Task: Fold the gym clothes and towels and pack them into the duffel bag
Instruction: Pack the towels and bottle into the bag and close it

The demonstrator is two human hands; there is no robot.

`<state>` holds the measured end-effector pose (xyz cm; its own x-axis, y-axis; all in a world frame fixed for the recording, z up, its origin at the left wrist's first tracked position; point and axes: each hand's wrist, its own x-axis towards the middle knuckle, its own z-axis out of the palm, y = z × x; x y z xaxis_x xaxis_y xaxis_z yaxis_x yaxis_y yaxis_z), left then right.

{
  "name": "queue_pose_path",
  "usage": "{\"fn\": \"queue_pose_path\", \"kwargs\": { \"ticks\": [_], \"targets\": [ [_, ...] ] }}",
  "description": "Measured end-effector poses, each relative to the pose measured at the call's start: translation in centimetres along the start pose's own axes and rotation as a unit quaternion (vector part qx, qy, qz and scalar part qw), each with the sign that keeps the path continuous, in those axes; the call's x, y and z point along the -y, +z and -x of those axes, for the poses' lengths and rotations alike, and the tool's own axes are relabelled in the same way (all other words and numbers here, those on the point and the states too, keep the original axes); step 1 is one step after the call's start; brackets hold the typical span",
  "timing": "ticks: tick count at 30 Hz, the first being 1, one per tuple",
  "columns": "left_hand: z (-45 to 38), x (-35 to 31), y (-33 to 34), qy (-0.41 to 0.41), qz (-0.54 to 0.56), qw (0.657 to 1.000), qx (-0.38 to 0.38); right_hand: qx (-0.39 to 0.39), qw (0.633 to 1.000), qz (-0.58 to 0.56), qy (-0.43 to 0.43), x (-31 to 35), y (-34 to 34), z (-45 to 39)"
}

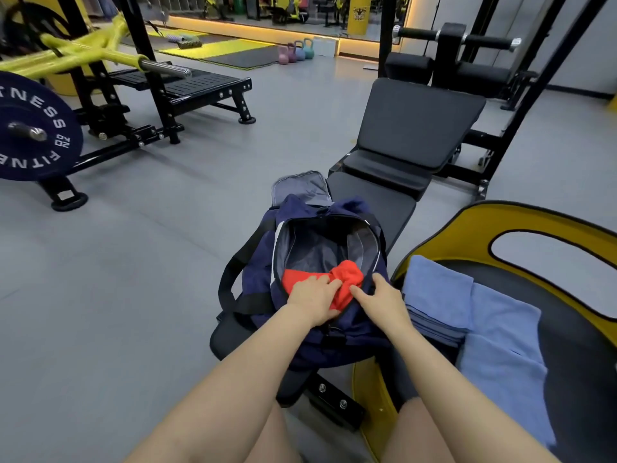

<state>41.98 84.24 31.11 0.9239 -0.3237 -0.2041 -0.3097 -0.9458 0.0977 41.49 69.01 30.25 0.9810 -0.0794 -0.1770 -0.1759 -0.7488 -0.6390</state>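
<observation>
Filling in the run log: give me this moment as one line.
step: packing | left hand: presses red garment into duffel bag | right hand: pinches red garment | blue towels: unpacked, on seat

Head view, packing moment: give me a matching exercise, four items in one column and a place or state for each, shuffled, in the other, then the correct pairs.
Items
1. red garment
2. navy duffel bag
3. blue towels
4. kettlebells

Places or states
A. standing on the floor by the far wall
B. unzipped, lying on the black bench
C. lying on the black and yellow seat to the right of the bag
D. in the bag's opening, under the left hand and the right hand

Pairs: 1-D, 2-B, 3-C, 4-A
</observation>
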Motion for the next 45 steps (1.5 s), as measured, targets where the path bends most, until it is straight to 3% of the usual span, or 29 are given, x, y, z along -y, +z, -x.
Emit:
{"fn": "queue_pose_path", "kwargs": {
  "ticks": [12,14,16,19,21,23,28,31,34,36,40,45],
  "targets": [
    [1.3,-0.3,-5.5,0.076,0.019,0.993,-0.087,-0.117,0.984,-0.113,-0.077,3.3,-3.0,1.7],
    [1.8,-0.5,-5.4,0.113,0.008,0.993,-0.035,-0.118,0.982,-0.112,-0.091,3.5,-3.1,2.2],
    [2.1,-0.5,-4.6,0.118,0.008,0.99,0.07,-0.11,0.985,-0.1,-0.085,3.0,-2.8,2.5],
    [2.5,-0.8,-3.7,0.06,0.132,0.966,0.215,-0.086,0.991,-0.087,-0.058,1.5,-2.4,2.7],
    [2.9,-1.0,-3.5,0.035,0.191,0.949,0.248,-0.057,0.993,-0.096,-0.046,0.5,-2.2,2.8],
    [3.1,-0.9,-3.2,0.041,0.208,0.953,0.216,-0.041,0.991,-0.121,-0.045,-0.8,-1.6,2.8],
    [3.9,0.8,-1.4,-0.034,0.246,0.969,0.016,-0.004,0.986,-0.166,-0.012,-1.8,-0.3,2.3],
    [4.3,1.1,-1.0,-0.067,0.201,0.977,-0.023,-0.001,0.989,-0.147,-0.016,-1.3,-0.2,2.0],
    [4.2,0.6,-1.0,0.019,0.042,0.999,0.025,-0.057,0.996,-0.016,-0.073,-0.3,0.0,2.1],
    [3.5,0.2,-1.0,0.059,-0.03,0.997,0.049,-0.061,0.996,0.014,-0.068,0.5,-0.1,2.0],
    [2.2,-0.5,-1.3,0.113,-0.096,0.985,0.09,-0.109,0.991,-0.082,-0.008,1.2,-1.0,1.9],
    [2.0,-2.5,-2.8,0.119,-0.21,0.956,0.168,-0.185,0.973,-0.11,-0.085,1.6,-1.9,3.4]
  ]
}}
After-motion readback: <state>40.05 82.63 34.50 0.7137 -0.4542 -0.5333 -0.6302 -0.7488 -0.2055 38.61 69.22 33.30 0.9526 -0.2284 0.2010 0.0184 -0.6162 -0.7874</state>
